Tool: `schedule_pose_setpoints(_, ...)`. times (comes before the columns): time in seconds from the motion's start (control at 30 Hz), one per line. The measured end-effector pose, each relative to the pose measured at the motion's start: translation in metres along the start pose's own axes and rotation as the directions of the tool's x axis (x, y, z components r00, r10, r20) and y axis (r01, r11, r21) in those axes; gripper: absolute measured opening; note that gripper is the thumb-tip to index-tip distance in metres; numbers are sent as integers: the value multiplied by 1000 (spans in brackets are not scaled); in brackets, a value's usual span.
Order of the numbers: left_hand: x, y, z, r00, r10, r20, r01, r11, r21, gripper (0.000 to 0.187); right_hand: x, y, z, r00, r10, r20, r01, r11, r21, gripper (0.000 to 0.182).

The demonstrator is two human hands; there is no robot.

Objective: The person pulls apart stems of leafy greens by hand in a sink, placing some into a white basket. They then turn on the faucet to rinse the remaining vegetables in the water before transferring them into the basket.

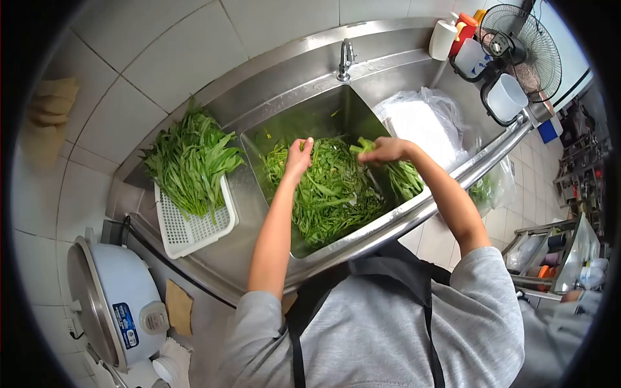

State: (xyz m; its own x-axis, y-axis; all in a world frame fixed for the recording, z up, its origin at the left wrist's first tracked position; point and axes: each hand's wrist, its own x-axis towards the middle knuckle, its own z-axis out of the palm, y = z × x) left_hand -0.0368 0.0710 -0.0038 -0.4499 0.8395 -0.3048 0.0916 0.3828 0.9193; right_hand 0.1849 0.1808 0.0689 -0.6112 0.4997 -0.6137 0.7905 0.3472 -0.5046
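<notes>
1. At the sink's (pixel 349 107) nine o'clock, leafy greens (pixel 194 158) are filling a white basket (pixel 187 233).
2. Over loose greens (pixel 336 194), my left hand (pixel 299 158) is hovering; I cannot tell its fingers' state.
3. At two o'clock, my right hand's (pixel 388 150) fingers are clamping a bunch (pixel 404 178).

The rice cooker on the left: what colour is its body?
Pale blue, seen best in the head view.
</notes>
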Motion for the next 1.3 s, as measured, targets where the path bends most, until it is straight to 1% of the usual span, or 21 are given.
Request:
schedule_pose_setpoints(0.03, -5, -3, 5, 1000, -15, -2, 15, 1000, 1, 28, 20, 27, 3, 998, -51, 33, 37, 940, 340, 52)
schedule_pose_setpoints(0.07, -10, -3, 15, 994, 108, -6, -107, 990, 92, 29, 19, 32, -2, 995, -52, 83, -2, 832, 555, 51)
schedule_pose_setpoints(0.13, -17, 5, 36, 960, 279, 32, -280, 940, 193, 31, 30, 38, -10, 988, -100, 114, -36, 572, 819, 48)
schedule_pose_setpoints(0.17, -20, 13, 47, 944, 323, 64, -330, 923, 200, 30, 33, 35, -11, 987, -110, 120, -34, 582, 813, 48)
schedule_pose_setpoints(0.27, -39, 57, 60, 976, 195, 99, -218, 898, 382, 25, 35, 14, -10, 989, -149, 0, 57, 380, 923, 51)
schedule_pose_setpoints(0.3, -32, 54, 63, 973, 210, 96, -231, 895, 383, 25, 51, 25, -15, 907, -392, 154, -2, 362, 932, 51)
schedule_pose_setpoints(0.33, -26, 48, 66, 944, 323, 63, -322, 868, 378, 24, 68, 37, -21, 743, -600, 295, -62, 377, 924, 51)
schedule_pose_setpoints(0.4, -12, 40, 68, 899, 436, 44, -418, 824, 382, 23, 82, 40, -19, 705, -672, 226, -88, 234, 968, 49)
schedule_pose_setpoints(0.43, -10, 41, 65, 899, 436, 44, -418, 821, 388, 21, 39, -2, -11, 949, -315, -26, 135, 329, 935, 49)
schedule_pose_setpoints(0.5, -24, 67, 53, 953, 290, 87, -296, 834, 466, 22, 32, -8, -17, 946, -324, -11, 109, 286, 952, 46)
schedule_pose_setpoints(0.53, -22, 68, 48, 954, 291, 72, -290, 833, 472, 22, 37, -5, -22, 926, -377, 15, 141, 384, 913, 44)
schedule_pose_setpoints(0.57, -18, 70, 43, 953, 291, 83, -301, 883, 360, 23, 38, -4, -28, 903, -427, 50, 178, 477, 861, 43)
schedule_pose_setpoints(0.63, -11, 72, 33, 953, 294, 74, -303, 922, 242, 25, 41, 0, -38, 906, -417, 80, 150, 490, 859, 41)
schedule_pose_setpoints(0.7, -17, 81, 23, 971, 209, 118, -236, 925, 299, 21, 42, 0, -44, 874, -485, -41, 354, 576, 737, 35)
schedule_pose_setpoints(0.9, -40, 106, 11, 974, 204, 100, -221, 952, 211, 16, 33, -14, -66, 846, -526, -84, 448, 618, 646, 37)
schedule_pose_setpoints(0.97, -50, 112, 2, 983, 172, 67, -169, 984, -51, 13, 28, -13, -75, 882, -468, -53, 422, 736, 530, 41)
schedule_pose_setpoints(1.0, -54, 115, -1, 985, 142, 97, -134, 987, -89, 11, 34, -13, -78, 912, -399, -96, 394, 788, 474, 46)
schedule_pose_setpoints(1.03, -55, 117, -2, 986, 142, 88, -134, 987, -88, 11, 38, -15, -80, 909, -406, -91, 399, 786, 472, 46)
schedule_pose_setpoints(1.1, -61, 117, -1, 978, 77, 195, -27, 969, -246, 9, 32, -29, -81, 874, -452, -178, 458, 646, 611, 50)
schedule_pose_setpoints(1.13, -63, 118, 1, 972, 81, 221, -23, 966, -257, 8, 28, -40, -81, 873, -456, -175, 448, 606, 657, 37)
schedule_pose_setpoints(1.3, -67, 116, 2, 954, 84, 287, -33, 983, -180, 10, 29, -62, -82, 818, -534, -216, 539, 577, 614, 30)
